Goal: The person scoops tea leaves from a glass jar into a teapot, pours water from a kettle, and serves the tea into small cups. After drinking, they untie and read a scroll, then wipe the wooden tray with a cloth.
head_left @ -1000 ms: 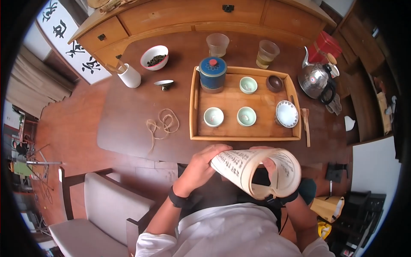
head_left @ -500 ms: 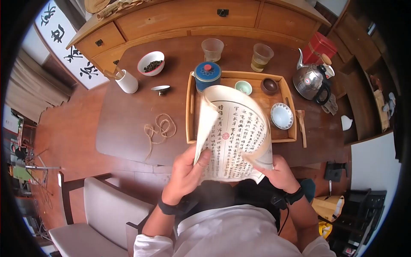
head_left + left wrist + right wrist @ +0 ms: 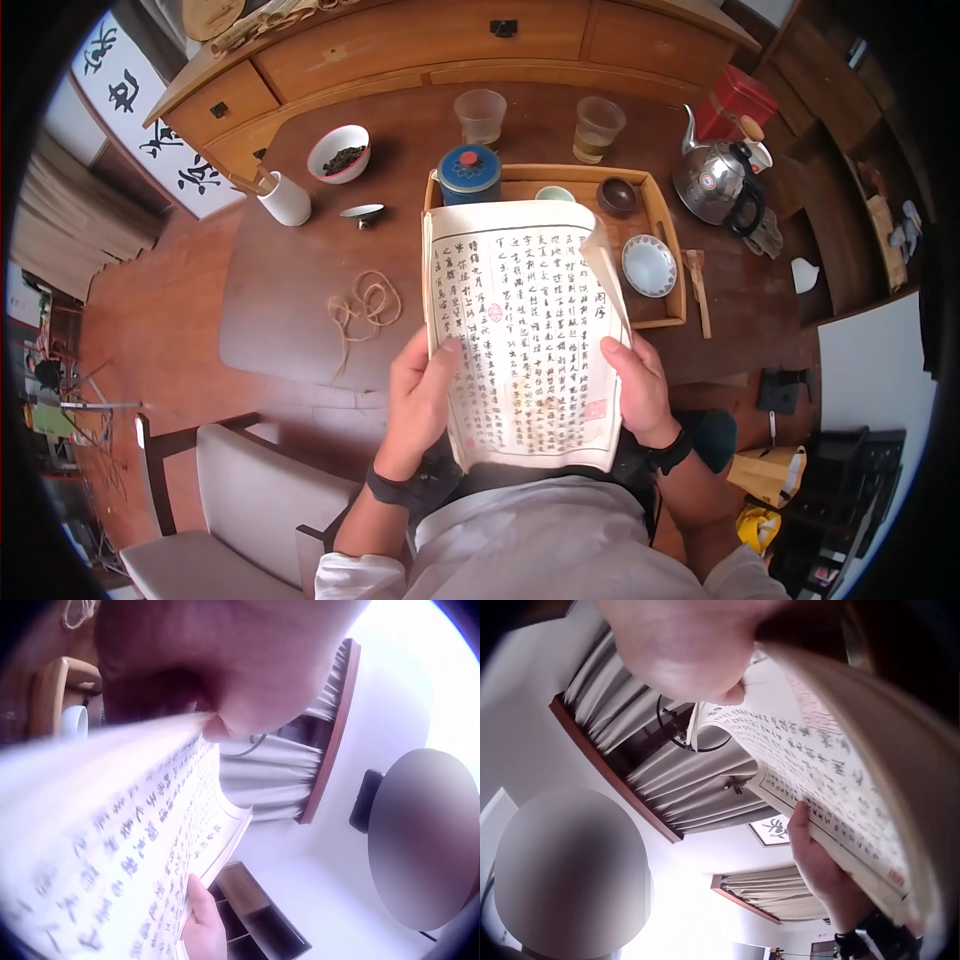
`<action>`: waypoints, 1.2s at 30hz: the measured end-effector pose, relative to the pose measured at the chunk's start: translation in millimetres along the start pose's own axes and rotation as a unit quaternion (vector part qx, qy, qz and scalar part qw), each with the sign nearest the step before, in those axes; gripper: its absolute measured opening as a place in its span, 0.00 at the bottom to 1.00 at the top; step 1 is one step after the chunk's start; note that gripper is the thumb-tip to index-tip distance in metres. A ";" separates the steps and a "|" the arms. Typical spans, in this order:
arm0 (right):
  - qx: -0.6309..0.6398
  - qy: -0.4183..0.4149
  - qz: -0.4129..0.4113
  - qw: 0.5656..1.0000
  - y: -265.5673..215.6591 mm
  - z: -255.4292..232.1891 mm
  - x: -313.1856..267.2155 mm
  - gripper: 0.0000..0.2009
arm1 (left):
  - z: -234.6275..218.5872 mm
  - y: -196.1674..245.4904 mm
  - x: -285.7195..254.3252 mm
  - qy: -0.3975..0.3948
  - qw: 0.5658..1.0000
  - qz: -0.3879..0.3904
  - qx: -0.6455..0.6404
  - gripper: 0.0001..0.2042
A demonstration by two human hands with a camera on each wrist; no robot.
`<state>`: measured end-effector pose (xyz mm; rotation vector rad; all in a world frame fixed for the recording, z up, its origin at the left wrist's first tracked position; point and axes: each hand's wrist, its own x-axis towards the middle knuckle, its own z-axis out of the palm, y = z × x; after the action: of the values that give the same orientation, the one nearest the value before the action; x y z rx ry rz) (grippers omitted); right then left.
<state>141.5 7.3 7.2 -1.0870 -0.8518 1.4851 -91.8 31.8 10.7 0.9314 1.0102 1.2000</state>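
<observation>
A cream sheet of paper (image 3: 530, 340) with columns of black handwriting and red seals lies spread between both hands, above the tray's near part. My left hand (image 3: 420, 385) grips its left edge, thumb on the written side. On the right edge my right hand (image 3: 642, 388) pinches it the same way. The sheet's top right corner curls over. In the left wrist view the paper (image 3: 112, 847) runs from the near hand (image 3: 217, 660) to the other one. The right wrist view shows the paper (image 3: 825, 765) bowed below the near hand (image 3: 690, 645).
A wooden tray (image 3: 668, 235) carries a blue canister (image 3: 469, 177), a dark cup (image 3: 617, 197) and a patterned bowl (image 3: 649, 266). Left of it are twine (image 3: 368, 305), a bowl of leaves (image 3: 339, 155) and a white holder (image 3: 285, 199). A kettle (image 3: 708, 185) stands right, two glasses behind.
The paper, rolled up a second ago, has been unrolled and then flattened, its written side now facing up. Both hands have moved to its opposite side edges.
</observation>
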 end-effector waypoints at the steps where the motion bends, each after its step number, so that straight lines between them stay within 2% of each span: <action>1: -0.009 -0.003 0.001 1.000 1.7 -2.5 0.6 0.18 | -1.0 -1.0 0.8 -0.005 1.000 0.003 0.014 0.13; 4: -0.037 0.006 0.013 0.999 7.1 -12.6 4.3 0.16 | -6.3 -4.3 -1.5 -0.029 0.997 0.018 0.065 0.14; 9: -0.020 0.071 -0.049 0.996 9.4 -11.7 8.4 0.14 | -6.7 -5.6 -10.0 -0.097 0.979 0.091 0.157 0.15; 11: 0.006 0.072 -0.062 0.995 5.8 -4.4 6.4 0.12 | -2.1 -3.9 -11.6 -0.085 0.980 0.101 0.150 0.13; 13: -0.083 0.068 -0.094 0.990 3.8 2.0 1.3 0.11 | -1.3 -4.3 -13.3 -0.073 0.977 0.110 0.165 0.11; 14: -0.127 0.065 -0.109 0.984 2.0 4.5 -0.8 0.10 | -1.6 -5.5 -12.8 -0.071 0.972 0.140 0.176 0.10; 17: -0.143 0.013 -0.138 0.980 -10.1 5.6 -6.0 0.11 | -2.7 -10.2 -5.1 -0.086 0.957 0.212 0.179 0.09; 18: -0.192 -0.008 -0.105 0.976 3.4 -14.6 -6.5 0.11 | -3.5 -10.0 -0.6 -0.104 0.955 0.224 0.162 0.10; 21: -0.221 -0.122 -0.209 0.945 -11.7 -12.3 2.1 0.14 | -1.3 -8.9 8.4 -0.131 0.949 0.231 0.168 0.08; 25: -0.258 -0.137 -0.178 0.940 -4.6 -15.8 2.7 0.15 | -1.2 -9.9 12.1 -0.145 0.940 0.227 0.211 0.07; 26: -0.293 -0.143 -0.216 0.920 -7.4 -14.7 1.8 0.15 | 1.6 -6.0 12.5 -0.148 0.937 0.228 0.219 0.07; 28: -0.261 -0.150 -0.257 0.918 -10.4 -12.8 -3.1 0.14 | 0.2 -1.0 6.3 -0.178 0.942 0.241 0.154 0.09; 29: -0.245 -0.155 -0.281 0.915 -11.8 -11.5 -2.8 0.14 | -4.0 -2.5 10.2 -0.198 0.940 0.245 0.130 0.13; 31: -0.301 -0.122 -0.203 0.924 -11.8 -12.1 1.8 0.13 | -6.9 -4.4 18.6 -0.187 0.934 0.205 0.225 0.15; 32: -0.283 -0.102 -0.162 0.940 -1.3 -16.7 3.8 0.13 | -4.2 -19.7 14.9 -0.106 0.969 0.044 0.218 0.15; 33: -0.265 -0.079 -0.118 0.954 8.1 -21.7 5.1 0.13 | -8.8 -26.4 16.3 -0.116 0.962 0.094 0.228 0.15; 34: -0.316 -0.093 -0.152 0.932 -0.7 -20.0 2.8 0.12 | -8.4 -24.1 16.5 -0.125 0.953 0.140 0.237 0.15; 35: -0.278 -0.067 -0.131 0.949 4.9 -20.2 -2.9 0.12 | -9.4 -24.6 10.2 -0.133 0.944 0.176 0.245 0.14; 36: -0.238 -0.042 -0.109 0.964 11.1 -19.1 -9.2 0.12 | -8.5 -25.1 6.2 -0.111 0.965 0.136 0.195 0.13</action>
<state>156.0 -4.6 -7.6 -1.2344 -1.3902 1.1751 -92.4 34.9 -16.3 1.5217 0.9742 1.1057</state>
